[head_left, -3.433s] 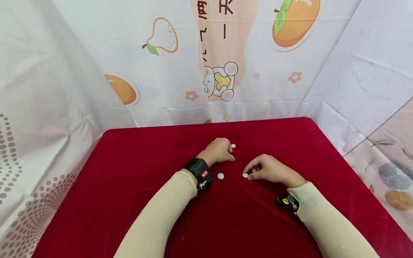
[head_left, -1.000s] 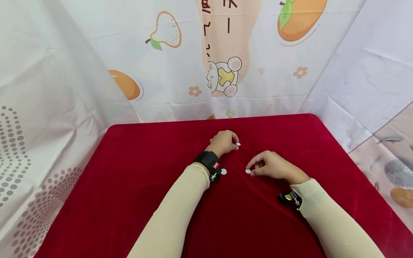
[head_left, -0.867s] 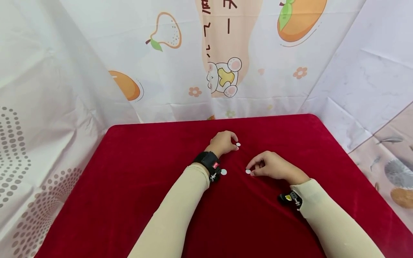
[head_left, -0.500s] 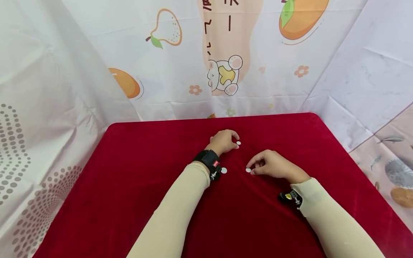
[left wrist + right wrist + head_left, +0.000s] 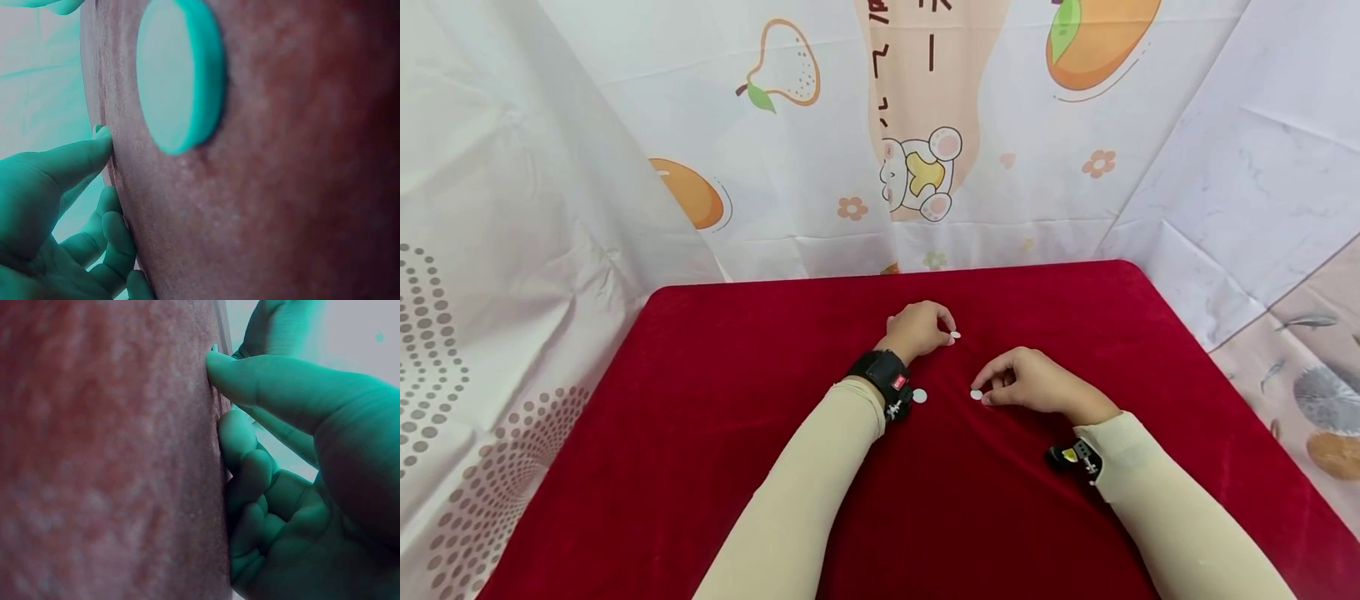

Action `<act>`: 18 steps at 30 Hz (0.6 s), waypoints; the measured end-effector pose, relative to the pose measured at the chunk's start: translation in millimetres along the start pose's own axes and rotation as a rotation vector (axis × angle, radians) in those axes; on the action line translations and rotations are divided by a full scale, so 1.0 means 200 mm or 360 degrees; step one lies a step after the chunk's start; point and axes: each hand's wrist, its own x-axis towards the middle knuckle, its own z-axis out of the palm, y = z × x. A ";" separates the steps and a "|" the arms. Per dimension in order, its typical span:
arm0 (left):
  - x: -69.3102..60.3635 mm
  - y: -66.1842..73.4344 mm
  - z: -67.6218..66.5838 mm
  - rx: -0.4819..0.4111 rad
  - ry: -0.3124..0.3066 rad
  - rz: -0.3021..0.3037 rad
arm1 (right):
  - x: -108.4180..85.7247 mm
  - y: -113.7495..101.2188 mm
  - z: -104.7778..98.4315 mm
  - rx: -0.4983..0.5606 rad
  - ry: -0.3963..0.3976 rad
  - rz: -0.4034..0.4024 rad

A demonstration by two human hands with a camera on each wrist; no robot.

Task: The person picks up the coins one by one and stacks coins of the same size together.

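Note:
Three small round white discs are on the red cloth. With thumb and index finger, my left hand (image 5: pixel 919 327) pinches the far disc (image 5: pixel 955 335) at its edges. My right hand (image 5: pixel 1030 383) holds the right disc (image 5: pixel 976 394) the same way, low at the cloth, its other fingers curled under. The third disc (image 5: pixel 919 396) lies flat and untouched beside the left wrist; up close in the left wrist view this thick disc (image 5: pixel 167 75) stands out large. In both wrist views the thumb mostly hides the held disc.
Red velvety cloth (image 5: pixel 737 417) covers the table, with a shallow crease running near the right hand. White printed curtains (image 5: pixel 805 167) hang behind the table's far edge and at both sides. Black camera straps (image 5: pixel 880 375) circle the wrists.
Since the earliest frame my left hand has gone right, opened its thumb and index finger and taken the far disc, which has shifted slightly nearer. The right hand keeps its place on its disc.

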 end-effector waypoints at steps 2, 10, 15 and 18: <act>0.00 0.00 0.00 0.0003 -0.0016 -0.0008 | 0.00 0.00 0.00 0.0006 -0.0004 0.0006; -0.01 0.00 -0.02 -0.0061 -0.0060 -0.0004 | -0.01 0.01 0.00 0.0010 -0.0004 0.0007; 0.00 0.00 -0.01 -0.0079 -0.0057 -0.0018 | 0.00 0.00 0.00 0.0009 -0.0006 0.0006; 0.00 0.01 -0.01 -0.0085 -0.0029 -0.0040 | 0.00 0.00 0.00 0.0018 -0.0009 0.0010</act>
